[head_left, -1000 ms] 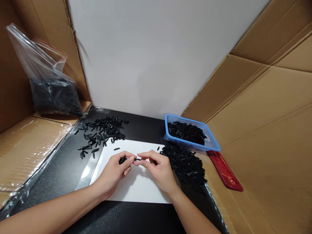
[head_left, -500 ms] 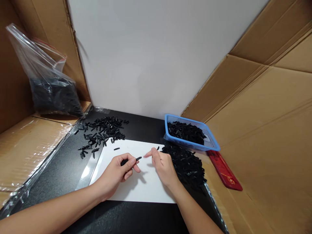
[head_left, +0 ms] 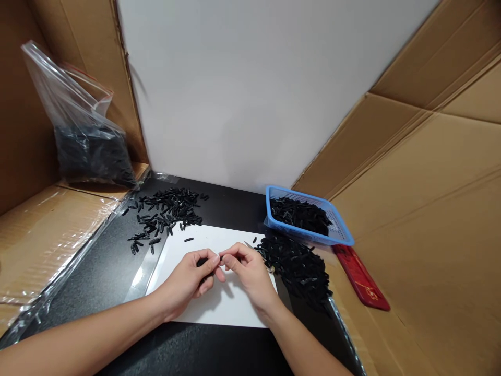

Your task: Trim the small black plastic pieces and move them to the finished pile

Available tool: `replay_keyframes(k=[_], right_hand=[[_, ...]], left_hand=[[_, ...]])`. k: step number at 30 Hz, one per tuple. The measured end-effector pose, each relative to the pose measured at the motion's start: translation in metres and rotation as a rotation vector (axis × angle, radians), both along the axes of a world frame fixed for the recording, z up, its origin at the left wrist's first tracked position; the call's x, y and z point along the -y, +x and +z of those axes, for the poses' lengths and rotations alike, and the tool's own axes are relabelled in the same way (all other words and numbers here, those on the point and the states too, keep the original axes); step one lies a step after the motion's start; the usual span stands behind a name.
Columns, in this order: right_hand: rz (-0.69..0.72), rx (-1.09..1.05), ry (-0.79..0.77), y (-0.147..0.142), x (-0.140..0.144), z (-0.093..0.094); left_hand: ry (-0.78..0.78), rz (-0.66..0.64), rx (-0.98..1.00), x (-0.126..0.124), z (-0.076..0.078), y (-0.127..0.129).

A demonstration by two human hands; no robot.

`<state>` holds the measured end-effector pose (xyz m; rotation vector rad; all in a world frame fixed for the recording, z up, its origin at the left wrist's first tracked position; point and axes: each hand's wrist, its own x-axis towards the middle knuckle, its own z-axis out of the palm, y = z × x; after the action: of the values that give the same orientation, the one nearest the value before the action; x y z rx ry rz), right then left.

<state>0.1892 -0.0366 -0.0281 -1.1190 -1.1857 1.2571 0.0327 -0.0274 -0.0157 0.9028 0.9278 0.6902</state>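
Above a white sheet [head_left: 235,308], my left hand [head_left: 199,271] is closed round small, dark, slender pieces, with one black piece [head_left: 221,258] poking out from its thumb and finger. My right hand [head_left: 248,271] meets it there, thumb and forefinger pinching the free end of that same piece. Behind the right hand shows a pointed metal tool [head_left: 248,244], mostly hidden; I cannot tell whether it lies on the sheet or touches the hand. A single loose black piece [head_left: 189,239] rests on the sheet beyond my left hand.
Scattered black pieces [head_left: 176,206] lie at the back left, and a denser heap [head_left: 297,269] at the right. Behind the heap stands a blue basket [head_left: 270,209] holding more. A clear zip bag [head_left: 94,151] sits left, a red flat object [head_left: 362,277] right. Cardboard walls flank the black table.
My right hand has moved left and its fingers have closed on the end of the piece in my left hand. The metal tool has come into sight behind the right hand.
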Motion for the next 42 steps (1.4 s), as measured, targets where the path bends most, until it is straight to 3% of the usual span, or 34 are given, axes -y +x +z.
replay_keyframes(k=[4, 7, 10, 14, 18, 21, 29, 36, 39, 42], right_hand=[[-0.045, -0.384, -0.142, 0.001, -0.002, 0.000], [-0.007, -0.437, -0.218, 0.006, -0.003, 0.002], [0.029, -0.177, -0.166, 0.006, -0.001, 0.003], [0.103, 0.326, 0.098, -0.002, 0.008, 0.006], [0.098, 0.467, 0.246, -0.009, 0.013, 0.006], [0.067, 0.419, 0.257, -0.010, 0.014, 0.005], [0.024, 0.284, 0.097, -0.002, 0.011, 0.009], [0.120, -0.477, -0.244, 0.000, 0.004, 0.008], [0.064, -0.400, -0.255, 0.001, 0.001, 0.003], [0.016, -0.084, -0.128, 0.000, 0.000, -0.003]], left_hand=[[-0.105, -0.025, 0.038, -0.002, 0.001, 0.000], [-0.148, -0.013, 0.048, -0.003, 0.000, -0.001], [-0.153, 0.029, 0.060, -0.004, -0.001, -0.001], [-0.133, 0.098, 0.058, -0.004, -0.001, -0.001], [-0.125, 0.138, 0.020, -0.004, 0.000, -0.001], [-0.108, 0.111, -0.003, -0.004, 0.002, -0.001], [-0.100, 0.023, 0.079, -0.003, 0.001, -0.004], [-0.177, 0.001, 0.116, -0.004, 0.005, -0.005], [-0.163, -0.006, 0.150, -0.003, 0.006, -0.005], [-0.129, -0.031, 0.177, -0.001, 0.004, -0.004]])
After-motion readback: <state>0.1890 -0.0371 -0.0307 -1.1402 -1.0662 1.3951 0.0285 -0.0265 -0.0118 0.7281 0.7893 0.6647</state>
